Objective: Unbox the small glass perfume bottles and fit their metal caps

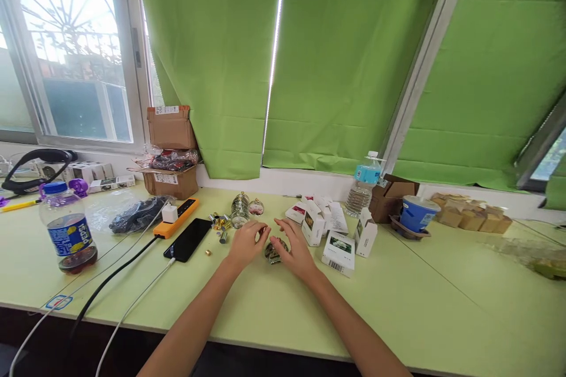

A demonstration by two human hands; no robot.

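My left hand (248, 242) is over the table with thumb and forefinger pinched together. A small dark reddish bit shows at its fingertips, too small to name. My right hand (297, 252) is open, thumb and fingers apart and curved. Just under its thumb lies a small round glass bottle (273, 252), partly hidden by that hand. Beyond my left hand stand several similar glass bottles (240, 207), and a round one with a floral pattern (256, 207). Small gold and silver caps (220, 222) lie piled left of them, with one gold piece (208, 253) apart.
Small white printed boxes (339, 250) lie and stand to the right. Left are a black phone (188, 241) on a cable, an orange power strip (177, 219) and a cola bottle (69, 232). A water bottle (359, 191), blue tub (418, 214) and cardboard box (174, 181) stand farther back.
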